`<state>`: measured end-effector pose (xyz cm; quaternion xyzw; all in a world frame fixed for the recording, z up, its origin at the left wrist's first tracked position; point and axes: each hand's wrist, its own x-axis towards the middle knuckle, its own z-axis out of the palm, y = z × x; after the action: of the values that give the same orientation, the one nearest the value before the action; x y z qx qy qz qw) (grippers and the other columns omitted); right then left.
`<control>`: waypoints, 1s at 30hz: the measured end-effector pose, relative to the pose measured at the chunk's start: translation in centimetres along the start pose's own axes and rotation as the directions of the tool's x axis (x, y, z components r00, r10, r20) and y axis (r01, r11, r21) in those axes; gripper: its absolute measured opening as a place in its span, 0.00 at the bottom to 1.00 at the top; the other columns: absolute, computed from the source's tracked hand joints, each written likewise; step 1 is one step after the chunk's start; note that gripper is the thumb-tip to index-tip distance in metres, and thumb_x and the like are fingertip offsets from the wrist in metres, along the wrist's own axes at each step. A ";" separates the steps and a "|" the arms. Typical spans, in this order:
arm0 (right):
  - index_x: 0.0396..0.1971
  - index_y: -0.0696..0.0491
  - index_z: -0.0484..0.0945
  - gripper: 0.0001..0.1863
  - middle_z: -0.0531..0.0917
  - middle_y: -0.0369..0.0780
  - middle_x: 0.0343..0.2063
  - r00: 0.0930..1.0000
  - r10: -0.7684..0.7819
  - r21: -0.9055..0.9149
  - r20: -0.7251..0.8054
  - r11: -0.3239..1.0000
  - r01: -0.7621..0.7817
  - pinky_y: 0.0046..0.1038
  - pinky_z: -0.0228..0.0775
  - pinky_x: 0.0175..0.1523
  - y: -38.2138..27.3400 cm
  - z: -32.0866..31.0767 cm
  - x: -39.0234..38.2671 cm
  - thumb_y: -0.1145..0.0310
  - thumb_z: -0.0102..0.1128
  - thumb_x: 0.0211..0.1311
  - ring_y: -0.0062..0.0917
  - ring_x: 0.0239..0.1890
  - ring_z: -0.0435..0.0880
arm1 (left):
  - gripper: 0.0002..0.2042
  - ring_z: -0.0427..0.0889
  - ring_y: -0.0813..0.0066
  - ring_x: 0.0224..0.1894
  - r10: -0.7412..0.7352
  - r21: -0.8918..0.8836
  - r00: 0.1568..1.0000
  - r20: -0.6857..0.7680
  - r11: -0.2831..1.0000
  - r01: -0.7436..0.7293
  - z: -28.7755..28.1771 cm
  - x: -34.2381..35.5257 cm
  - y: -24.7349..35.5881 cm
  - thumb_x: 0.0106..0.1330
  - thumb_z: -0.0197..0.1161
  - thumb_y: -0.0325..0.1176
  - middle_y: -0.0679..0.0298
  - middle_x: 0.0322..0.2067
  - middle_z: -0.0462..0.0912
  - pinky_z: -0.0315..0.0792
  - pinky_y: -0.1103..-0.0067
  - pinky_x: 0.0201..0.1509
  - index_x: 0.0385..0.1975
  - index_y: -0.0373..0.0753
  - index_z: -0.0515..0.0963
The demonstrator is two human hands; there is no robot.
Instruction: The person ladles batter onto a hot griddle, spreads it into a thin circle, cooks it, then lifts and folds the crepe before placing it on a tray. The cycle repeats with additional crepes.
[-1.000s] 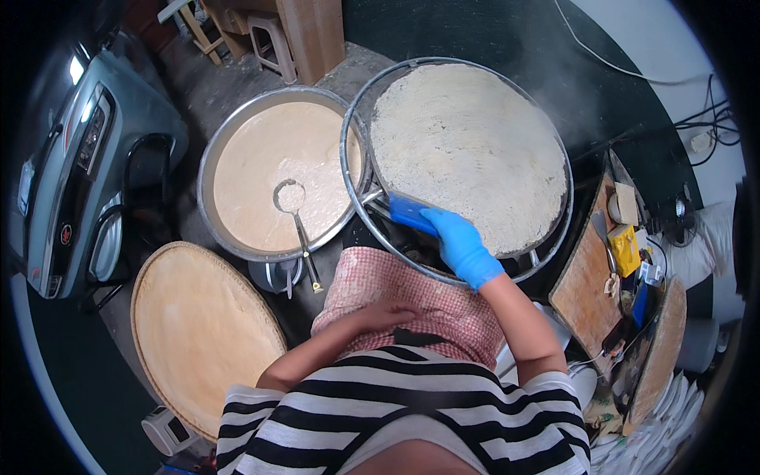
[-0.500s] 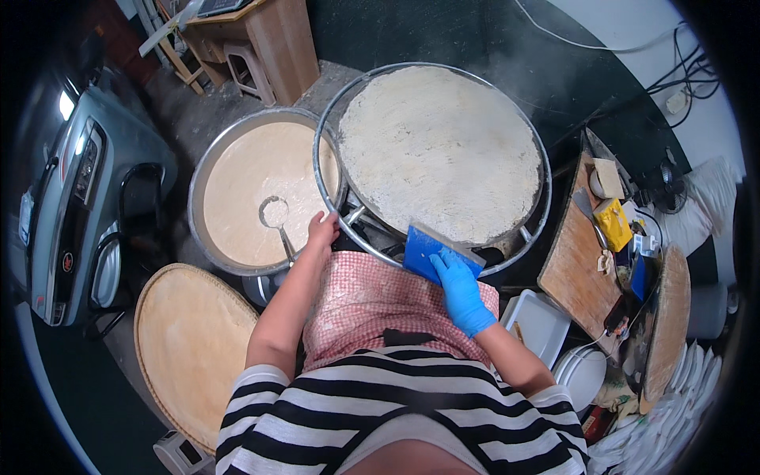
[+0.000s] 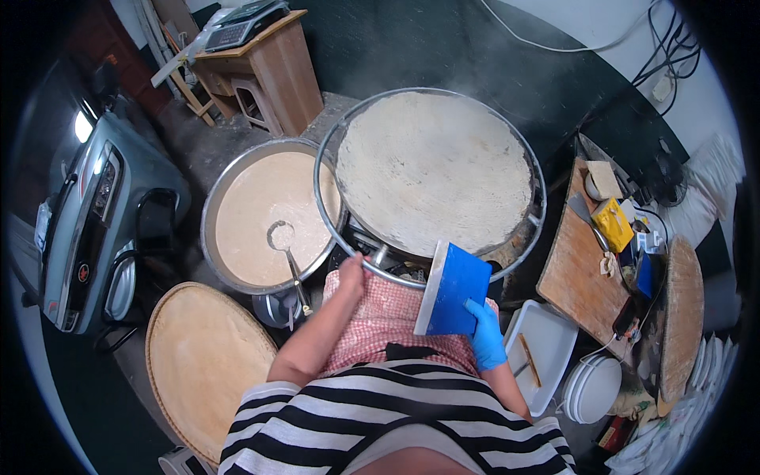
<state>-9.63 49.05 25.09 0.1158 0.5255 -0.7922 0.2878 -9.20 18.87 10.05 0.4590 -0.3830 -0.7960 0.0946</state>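
A thin layer of pale batter (image 3: 434, 170) covers the large round griddle, which a metal ring (image 3: 318, 186) surrounds. My left hand (image 3: 351, 275) is closed at the near left of that ring, its fingers curled at the rail. In a blue glove, my right hand (image 3: 485, 336) grips a broad blue scraper (image 3: 459, 291) by its right edge. The scraper is tilted up in front of my apron, its pale, batter-smeared edge to the left, across the ring's near side. Left of the griddle, a wide metal pot (image 3: 212, 214) contains creamy batter, with a ladle (image 3: 294, 269) resting in it.
A round woven tray (image 3: 207, 364) with a tan surface lies at lower left, below a parked vehicle (image 3: 107, 214). On the right are a wooden board (image 3: 582, 261), a white tub (image 3: 546, 348) and stacked white lids (image 3: 594, 388). A wooden desk (image 3: 273, 71) stands behind.
My right hand has drawn the scraper back from the griddle's near edge and turned it upward, its broad face now showing. My left hand stays by the ring. The view has shifted slightly.
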 end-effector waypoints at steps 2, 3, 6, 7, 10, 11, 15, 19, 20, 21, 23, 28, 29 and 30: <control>0.46 0.59 0.73 0.16 0.79 0.40 0.40 0.994 0.104 0.096 -0.032 0.990 -0.100 0.23 0.68 0.48 0.4 0.3 -0.3 0.68 0.52 0.59 0.25 0.40 0.78 | 0.10 0.75 0.73 0.22 0.025 -0.043 0.999 0.047 0.999 -0.023 1.2 -2.0 -2.9 0.67 0.49 0.36 0.61 0.26 0.77 0.74 0.80 0.24 0.34 0.34 0.70; 0.46 0.59 0.73 0.17 0.78 0.40 0.42 0.992 0.128 0.148 -0.017 0.981 -0.124 0.23 0.68 0.49 0.5 0.6 -0.3 0.65 0.51 0.61 0.25 0.41 0.78 | 0.11 0.75 0.72 0.23 0.006 0.005 0.997 0.081 1.000 -0.006 1.9 -3.0 -4.2 0.67 0.48 0.36 0.60 0.27 0.77 0.74 0.80 0.24 0.33 0.34 0.71; 0.47 0.58 0.72 0.17 0.78 0.40 0.42 0.977 0.212 0.239 0.026 0.948 -0.212 0.23 0.68 0.50 0.5 1.5 -0.1 0.64 0.51 0.62 0.25 0.42 0.77 | 0.12 0.77 0.74 0.25 -0.128 0.076 0.952 0.278 0.991 0.111 4.2 -6.3 -6.5 0.67 0.50 0.39 0.59 0.31 0.79 0.73 0.82 0.25 0.32 0.35 0.72; 0.47 0.58 0.72 0.17 0.78 0.40 0.43 0.977 0.212 0.217 0.008 0.954 -0.209 0.24 0.68 0.50 0.5 1.7 0.0 0.64 0.50 0.62 0.25 0.42 0.77 | 0.12 0.75 0.76 0.22 -0.214 0.139 0.925 0.312 0.974 0.178 4.7 -6.9 -6.7 0.66 0.51 0.39 0.61 0.28 0.78 0.70 0.83 0.23 0.32 0.36 0.73; 0.47 0.59 0.71 0.17 0.77 0.40 0.44 0.968 0.210 0.317 0.134 0.917 -0.243 0.24 0.68 0.52 0.7 1.5 0.0 0.64 0.50 0.63 0.26 0.44 0.76 | 0.11 0.71 0.81 0.18 -0.377 0.274 0.852 0.364 0.917 0.289 5.3 -8.3 -6.7 0.65 0.54 0.41 0.66 0.23 0.77 0.64 0.85 0.19 0.32 0.39 0.75; 0.48 0.59 0.71 0.17 0.77 0.41 0.44 0.969 0.236 0.273 0.069 0.930 -0.245 0.25 0.67 0.52 0.8 1.4 -0.1 0.65 0.49 0.63 0.26 0.44 0.76 | 0.11 0.71 0.81 0.19 -0.372 0.275 0.853 0.367 0.919 0.282 5.2 -8.1 -6.3 0.65 0.55 0.42 0.67 0.22 0.76 0.64 0.85 0.19 0.31 0.40 0.75; 0.49 0.59 0.70 0.17 0.76 0.42 0.46 0.960 0.264 0.285 0.092 0.917 -0.279 0.26 0.66 0.54 1.3 0.8 0.0 0.66 0.49 0.63 0.28 0.45 0.76 | 0.11 0.71 0.83 0.22 -0.268 0.198 0.917 0.296 0.956 0.216 2.4 -6.2 -4.0 0.63 0.57 0.43 0.70 0.22 0.73 0.64 0.85 0.21 0.29 0.41 0.73; 0.47 0.59 0.71 0.17 0.77 0.41 0.43 0.954 0.278 0.293 0.115 0.908 -0.300 0.26 0.67 0.53 1.3 1.0 0.5 0.66 0.51 0.61 0.27 0.44 0.76 | 0.09 0.77 0.77 0.35 -0.151 0.126 0.980 0.131 0.983 0.135 -0.8 -4.1 -0.8 0.65 0.54 0.40 0.68 0.33 0.78 0.72 0.83 0.35 0.36 0.43 0.73; 0.47 0.59 0.71 0.17 0.78 0.41 0.42 0.953 0.240 0.299 0.183 0.910 -0.287 0.26 0.67 0.53 1.2 1.1 0.5 0.66 0.51 0.61 0.26 0.44 0.76 | 0.08 0.78 0.76 0.35 -0.112 0.120 0.990 0.089 0.988 0.101 -1.6 -3.9 -0.4 0.66 0.52 0.39 0.67 0.33 0.78 0.73 0.82 0.35 0.36 0.42 0.73; 0.47 0.59 0.71 0.17 0.78 0.41 0.42 0.957 0.261 0.240 0.128 0.928 -0.285 0.26 0.68 0.52 1.2 1.2 0.5 0.67 0.51 0.61 0.26 0.44 0.77 | 0.08 0.78 0.80 0.28 -0.094 0.081 0.991 0.095 0.993 0.086 -2.6 -3.7 -0.1 0.65 0.53 0.37 0.66 0.28 0.78 0.72 0.85 0.28 0.33 0.40 0.73; 0.47 0.59 0.71 0.16 0.78 0.41 0.42 0.952 0.221 0.212 0.212 0.941 -0.265 0.25 0.68 0.50 1.0 1.5 0.6 0.67 0.51 0.61 0.25 0.43 0.77 | 0.09 0.81 0.69 0.35 -0.145 0.098 0.984 0.106 0.986 0.135 -4.0 -3.2 0.3 0.66 0.50 0.36 0.59 0.33 0.80 0.77 0.78 0.36 0.34 0.38 0.72; 0.46 0.58 0.72 0.15 0.78 0.39 0.41 0.972 0.182 -0.169 0.150 0.973 -0.156 0.24 0.69 0.48 1.1 3.1 0.1 0.70 0.51 0.60 0.24 0.41 0.77 | 0.09 0.82 0.64 0.34 -0.125 0.045 0.977 0.170 0.992 0.119 -5.6 -3.2 -0.3 0.64 0.53 0.32 0.52 0.34 0.80 0.78 0.76 0.34 0.38 0.34 0.72; 0.46 0.58 0.72 0.15 0.78 0.38 0.41 0.967 0.173 -0.156 0.190 0.977 -0.144 0.23 0.68 0.48 1.1 3.4 0.1 0.71 0.52 0.59 0.23 0.41 0.77 | 0.09 0.82 0.64 0.34 -0.109 0.039 0.989 0.097 0.994 0.106 -5.9 -3.7 -0.4 0.63 0.53 0.32 0.53 0.34 0.80 0.78 0.76 0.34 0.38 0.34 0.72; 0.46 0.58 0.71 0.16 0.78 0.38 0.41 0.952 0.212 0.057 0.220 0.972 -0.229 0.23 0.68 0.48 1.0 3.7 0.1 0.72 0.52 0.58 0.23 0.41 0.77 | 0.08 0.82 0.64 0.34 -0.107 0.064 0.991 0.083 0.993 0.102 -5.7 -3.6 -0.3 0.63 0.54 0.31 0.53 0.34 0.80 0.78 0.76 0.35 0.38 0.34 0.72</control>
<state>-8.69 45.40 25.90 0.0999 0.4427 -0.7837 0.4241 -2.50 17.87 10.63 0.4461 -0.3857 -0.8073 0.0224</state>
